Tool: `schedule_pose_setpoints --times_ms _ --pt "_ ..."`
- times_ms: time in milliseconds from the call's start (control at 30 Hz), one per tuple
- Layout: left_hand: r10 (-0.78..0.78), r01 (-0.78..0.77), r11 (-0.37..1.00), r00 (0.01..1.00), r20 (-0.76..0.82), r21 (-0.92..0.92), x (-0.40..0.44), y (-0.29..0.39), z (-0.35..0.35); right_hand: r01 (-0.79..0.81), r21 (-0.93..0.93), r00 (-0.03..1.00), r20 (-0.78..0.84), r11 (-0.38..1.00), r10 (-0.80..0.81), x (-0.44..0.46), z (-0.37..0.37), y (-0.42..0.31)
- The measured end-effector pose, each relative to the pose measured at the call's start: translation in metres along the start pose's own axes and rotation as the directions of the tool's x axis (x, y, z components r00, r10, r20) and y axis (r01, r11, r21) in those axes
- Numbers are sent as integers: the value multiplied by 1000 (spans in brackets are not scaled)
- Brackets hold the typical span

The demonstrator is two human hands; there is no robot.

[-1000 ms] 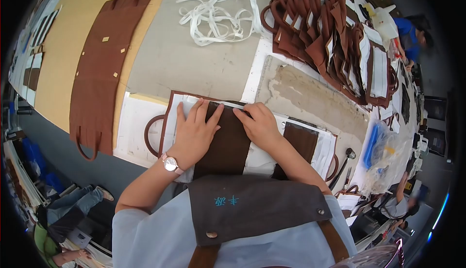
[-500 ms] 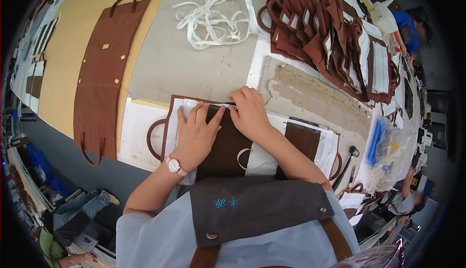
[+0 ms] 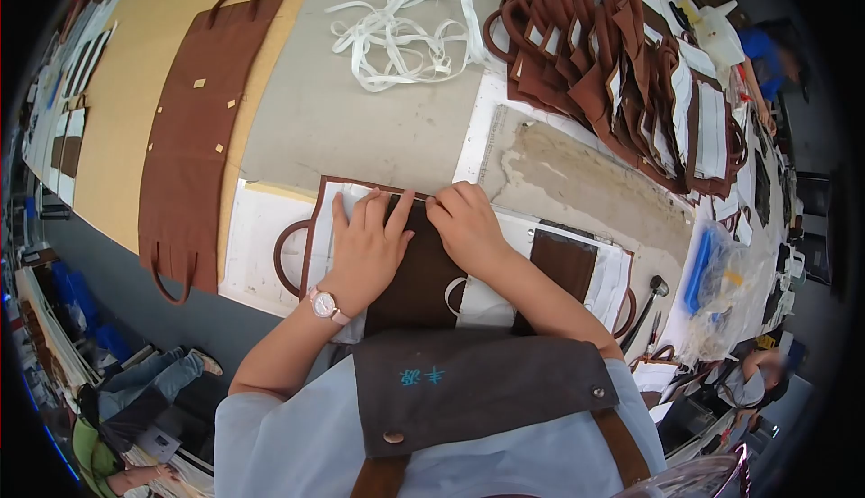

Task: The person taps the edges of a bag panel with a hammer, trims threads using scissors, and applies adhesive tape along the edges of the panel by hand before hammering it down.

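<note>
A brown bag panel with a white lining and a dark brown middle lies flat before me, its far edge away from my body. My left hand rests spread on its left part, fingertips near that edge and the thumb side toward the middle. Bent fingers of my right hand are closed at the far edge, pinching the panel just right of the left hand. A brown handle loops out at the panel's left end, and a small white loop lies on its near part.
Another long brown panel with handles lies at left. Tangled white tape is on the grey board. Stacked brown bag pieces fill the far right. A hammer lies at right; other people are around the table.
My right hand has shifted slightly down and its fingers are more tucked at the edge. The left index finger now reaches closer to the far edge. The camera view has moved slightly.
</note>
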State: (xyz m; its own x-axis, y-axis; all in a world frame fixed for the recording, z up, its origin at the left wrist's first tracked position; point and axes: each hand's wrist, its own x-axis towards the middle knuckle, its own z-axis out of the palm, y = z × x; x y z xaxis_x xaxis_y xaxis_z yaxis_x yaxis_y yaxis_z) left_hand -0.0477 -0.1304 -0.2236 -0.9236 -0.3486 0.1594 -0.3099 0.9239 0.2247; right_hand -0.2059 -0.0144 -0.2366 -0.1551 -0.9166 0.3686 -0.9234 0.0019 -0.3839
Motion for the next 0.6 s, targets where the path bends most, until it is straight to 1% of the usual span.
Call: schedule_pose_setpoints --times_ms 100,200,300,333,400,500,600 --pt "1 -1 1000 999 53 9 3 -4 0 3 -38 1000 28 999 -2 0 -1 0" --pt "-9 12 988 1000 -19 157 3 8 4 0 -98 1000 5 995 1 0 -1 -1" --pt "108 -108 993 994 1 55 13 17 3 -217 -8 976 -7 976 217 0 4 3" --pt "118 -118 993 993 -11 -26 9 18 11 -256 57 966 -5 965 257 -1 2 5" --pt "129 -129 992 991 -25 4 5 16 10 -331 186 942 5 925 336 -5 -9 11" --pt "120 -120 993 993 -12 19 3 19 7 -256 251 966 44 933 253 -16 -18 17" --pt "105 -105 994 994 -4 5 5 19 6 -138 131 990 22 982 137 -20 -16 15"
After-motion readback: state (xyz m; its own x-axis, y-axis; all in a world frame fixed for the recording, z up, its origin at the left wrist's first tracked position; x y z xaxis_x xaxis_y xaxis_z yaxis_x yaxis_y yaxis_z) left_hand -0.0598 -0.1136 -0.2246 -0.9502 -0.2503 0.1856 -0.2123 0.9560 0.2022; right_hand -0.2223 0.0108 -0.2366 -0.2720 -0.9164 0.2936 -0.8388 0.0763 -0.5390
